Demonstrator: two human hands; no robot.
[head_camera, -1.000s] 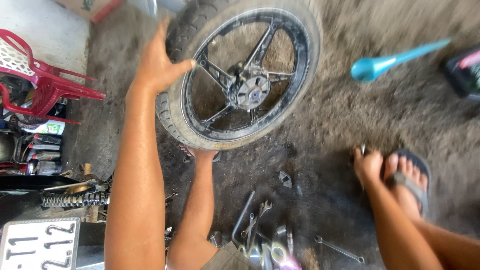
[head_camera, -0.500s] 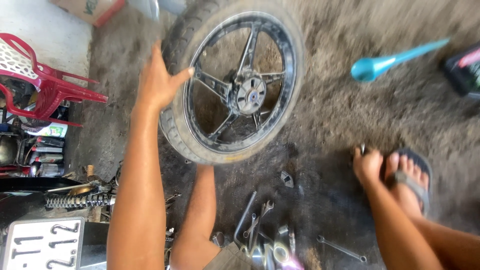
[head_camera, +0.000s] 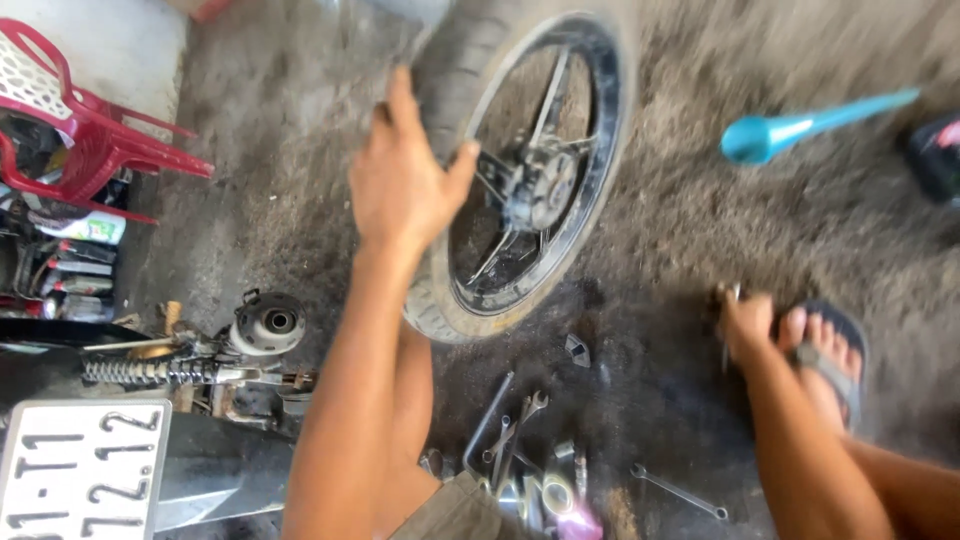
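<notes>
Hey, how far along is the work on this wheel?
Done: the wheel is off the motorbike and stands on the floor. In hand: the left hand grips its tyre; the right hand rests by the foot. Left: wrenches lie scattered, wheel not refitted.

The wheel has turned from nearly face-on, as it stood a second ago, to a steeper, edge-on tilt, so its rim now reads as a narrow oval and more of the tread shows on the left. The left hand has slid from the wheel's far-left edge onto the tread facing the camera, thumb hooked over the rim toward the spokes. The wheel's low edge now sits nearer the person's leg.
</notes>
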